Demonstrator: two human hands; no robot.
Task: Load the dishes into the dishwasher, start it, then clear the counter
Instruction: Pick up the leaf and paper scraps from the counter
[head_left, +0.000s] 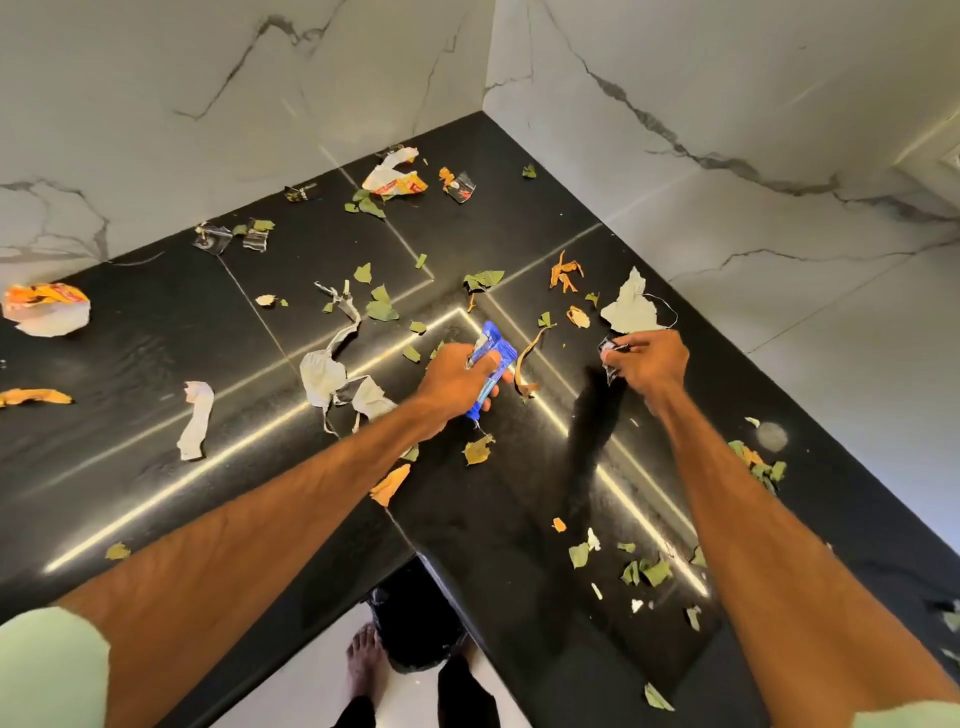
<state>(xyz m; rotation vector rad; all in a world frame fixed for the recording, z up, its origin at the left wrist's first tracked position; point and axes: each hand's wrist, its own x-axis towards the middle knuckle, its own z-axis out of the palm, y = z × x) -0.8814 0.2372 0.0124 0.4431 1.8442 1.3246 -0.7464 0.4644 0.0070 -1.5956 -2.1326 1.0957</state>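
A black L-shaped counter is strewn with litter. My left hand grips a crumpled blue wrapper near the counter's middle. My right hand pinches a small silver and black wrapper scrap, just below a torn white paper piece. Green leaf bits, orange peel strips and white paper strips lie all around both hands.
A yellow and white wrapper lies near the back corner, another at the far left. White marble walls close the counter on two sides. Below the inner corner stands a black bin bag beside a bare foot.
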